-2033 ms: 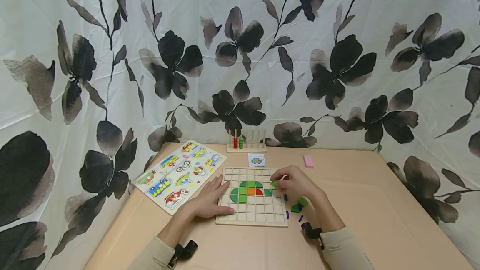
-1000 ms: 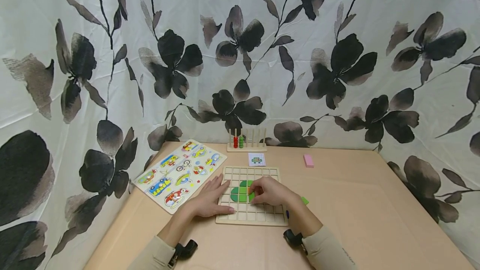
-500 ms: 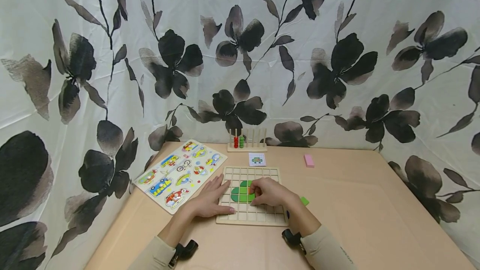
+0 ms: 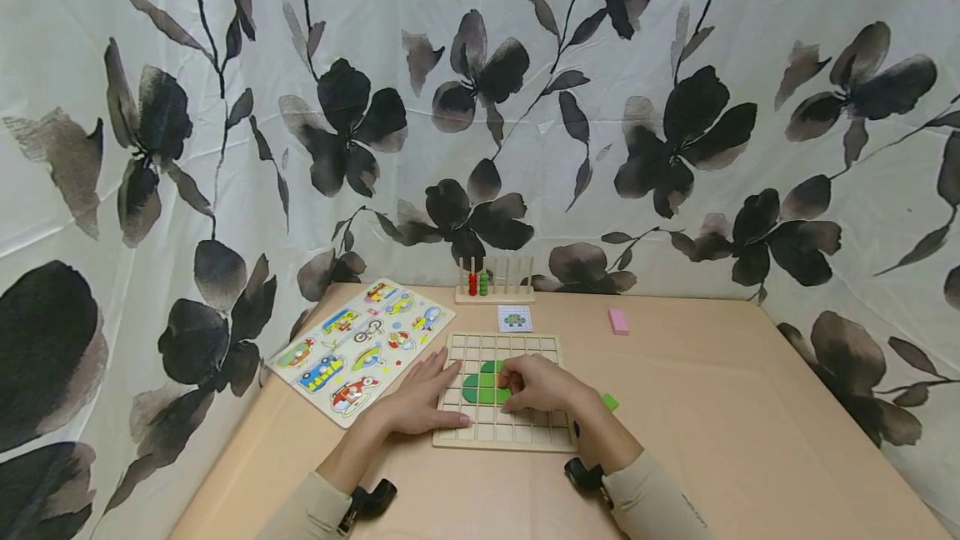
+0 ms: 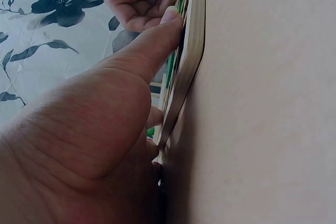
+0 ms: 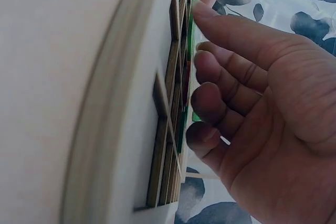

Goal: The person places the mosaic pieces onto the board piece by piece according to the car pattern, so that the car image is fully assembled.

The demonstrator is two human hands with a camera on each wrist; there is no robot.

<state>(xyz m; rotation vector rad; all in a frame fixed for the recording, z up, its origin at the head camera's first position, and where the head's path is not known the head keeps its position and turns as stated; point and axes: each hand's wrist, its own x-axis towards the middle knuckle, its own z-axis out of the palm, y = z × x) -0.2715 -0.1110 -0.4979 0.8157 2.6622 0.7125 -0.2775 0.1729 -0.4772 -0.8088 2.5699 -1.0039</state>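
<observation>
A wooden grid board (image 4: 498,432) lies on the tan table, with green pieces (image 4: 478,388) set in its middle cells. My left hand (image 4: 420,400) rests flat on the board's left edge, fingers straight; in the left wrist view its thumb (image 5: 152,40) presses the board's rim (image 5: 190,51). My right hand (image 4: 538,383) hovers over the board's centre with curled fingers and hides the orange and red pieces. In the right wrist view its fingertips (image 6: 202,11) touch a green piece (image 6: 185,124) in the grid cells (image 6: 163,129).
A vehicle peg puzzle (image 4: 360,348) lies left of the board. A bead rack (image 4: 495,282), a small pattern card (image 4: 514,319) and a pink block (image 4: 617,321) sit behind it. A loose green piece (image 4: 609,401) lies right of the board. Floral curtains close in the table.
My right hand carried a green piece from the board's right edge leftwards onto the middle pieces and has stayed there almost still. The left hand has not moved.
</observation>
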